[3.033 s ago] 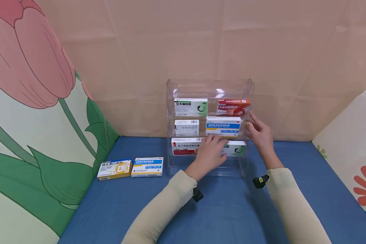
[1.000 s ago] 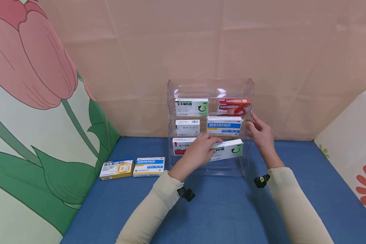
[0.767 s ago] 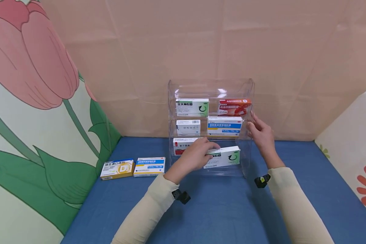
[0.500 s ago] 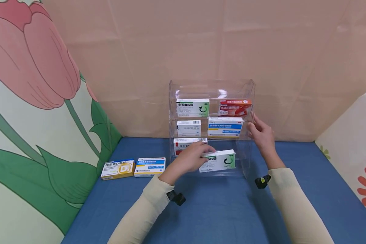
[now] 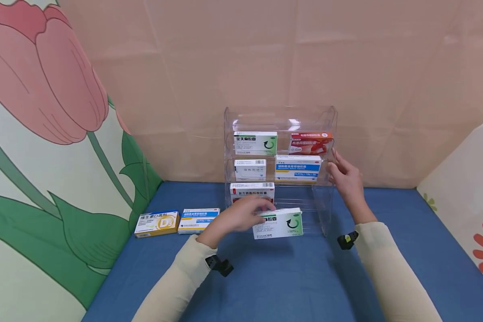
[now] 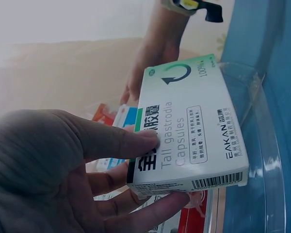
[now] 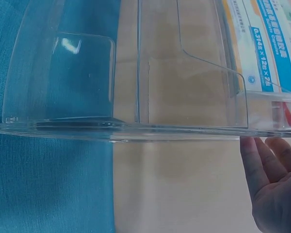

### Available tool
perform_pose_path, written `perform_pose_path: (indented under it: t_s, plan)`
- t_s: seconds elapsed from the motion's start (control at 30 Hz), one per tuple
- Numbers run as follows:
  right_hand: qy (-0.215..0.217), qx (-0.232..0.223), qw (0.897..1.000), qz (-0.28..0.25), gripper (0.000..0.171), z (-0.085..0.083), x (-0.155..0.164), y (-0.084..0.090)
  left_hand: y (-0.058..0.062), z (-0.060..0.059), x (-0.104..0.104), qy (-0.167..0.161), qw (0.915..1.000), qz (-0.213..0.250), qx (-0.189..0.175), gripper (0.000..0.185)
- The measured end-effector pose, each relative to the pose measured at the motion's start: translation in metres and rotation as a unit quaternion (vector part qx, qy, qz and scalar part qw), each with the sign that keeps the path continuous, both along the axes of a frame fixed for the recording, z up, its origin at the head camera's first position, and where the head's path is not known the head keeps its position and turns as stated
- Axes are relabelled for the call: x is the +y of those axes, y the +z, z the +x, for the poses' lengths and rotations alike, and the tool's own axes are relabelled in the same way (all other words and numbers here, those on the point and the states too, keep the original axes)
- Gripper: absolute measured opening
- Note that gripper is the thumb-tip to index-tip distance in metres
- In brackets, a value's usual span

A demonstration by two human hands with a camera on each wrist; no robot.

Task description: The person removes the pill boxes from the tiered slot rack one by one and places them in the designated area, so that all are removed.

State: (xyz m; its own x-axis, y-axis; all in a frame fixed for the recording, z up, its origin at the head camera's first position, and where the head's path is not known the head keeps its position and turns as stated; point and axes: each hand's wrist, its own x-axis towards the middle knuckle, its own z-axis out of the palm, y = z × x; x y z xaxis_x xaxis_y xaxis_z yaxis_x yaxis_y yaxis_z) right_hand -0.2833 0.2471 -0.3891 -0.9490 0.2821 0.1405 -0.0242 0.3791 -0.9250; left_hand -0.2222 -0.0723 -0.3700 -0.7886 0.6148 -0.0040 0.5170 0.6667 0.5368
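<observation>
My left hand [image 5: 241,214] pinches a white and green medicine box [image 5: 279,223] by its left end, thumb on the printed face and fingers behind and below, as the left wrist view shows. The medicine box [image 6: 189,121] is in front of the lowest part of a clear acrylic display rack [image 5: 279,117]. With my right hand [image 5: 347,179] I hold the rack's right side; its fingertips [image 7: 247,144] press against the side panel. A white and red medicine box [image 5: 251,190] stands in the rack's lower row, partly behind my left hand.
Above in the rack are a white-green box [image 5: 255,143], a red box [image 5: 311,143], a small white box [image 5: 250,170] and a blue-striped box [image 5: 298,169]. On the blue tabletop [image 5: 281,286], left, lie a yellow vitamin D box [image 5: 157,223] and another blue-striped box [image 5: 198,220].
My left hand has taken the white and green medicine box out of the lower row's right side and brought it forward, down and left. The right hand stays at the rack's side.
</observation>
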Motion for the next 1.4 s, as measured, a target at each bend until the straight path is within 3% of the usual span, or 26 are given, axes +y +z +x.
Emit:
perform_pose_path:
  t_s: [0.2, 0.53, 0.8, 1.4]
  plan:
    - [0.0, -0.005, 1.0, -0.005, 0.057, 0.001, 0.001, 0.001, -0.002, 0.004, -0.016, -0.001, 0.9996, -0.005, -0.027, 0.033]
    - [0.003, -0.006, 1.0, -0.016, 0.06, 0.0, 0.0, -0.002, -0.022, 0.007, -0.057, 0.01, 0.9942, -0.009, -0.107, 0.031]
    - [0.002, -0.016, 1.0, -0.02, 0.06, 0.001, 0.002, -0.002, -0.029, 0.008, -0.092, 0.025, 0.9883, -0.018, -0.149, 0.029]
    - [0.009, -0.026, 0.999, -0.038, 0.06, 0.002, 0.001, 0.005, -0.047, 0.005, -0.174, 0.052, 0.9666, -0.02, -0.25, 0.029]
